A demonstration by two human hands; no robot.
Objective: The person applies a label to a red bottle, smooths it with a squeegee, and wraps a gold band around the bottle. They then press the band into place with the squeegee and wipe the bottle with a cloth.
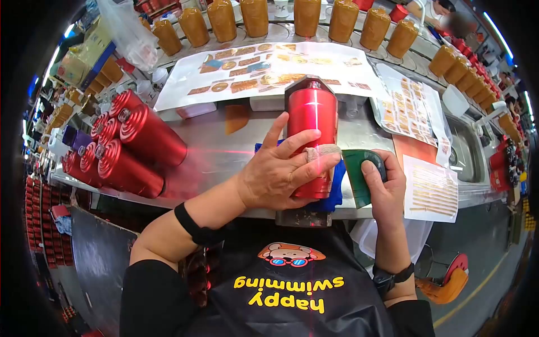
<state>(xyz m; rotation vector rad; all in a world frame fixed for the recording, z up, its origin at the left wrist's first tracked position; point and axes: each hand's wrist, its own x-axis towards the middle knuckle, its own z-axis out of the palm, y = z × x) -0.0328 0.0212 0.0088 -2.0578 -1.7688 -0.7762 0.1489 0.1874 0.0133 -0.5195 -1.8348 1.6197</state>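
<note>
A shiny red metal bottle (310, 121) lies lengthwise in front of me on a dark holder (303, 218), a red laser line running along it. My left hand (281, 171) is laid over its lower half, fingers spread across the side and the thumb near the bottom end. Beige tape (323, 151) wraps a finger of that hand. Beside the bottle, my right hand (387, 182) pinches a translucent green scraper (359, 177) between thumb and fingers, its edge close to the bottle's right side. Blue cloth (337, 188) shows under the bottle.
Several red bottles (149, 135) lie stacked at left. Behind the holder are a white sheet of decals (224, 73), a decal tray (407, 101) and a striped sheet (431, 191). Amber-coated bottles (307, 17) line a conveyor at the back. A sink (469, 149) is at right.
</note>
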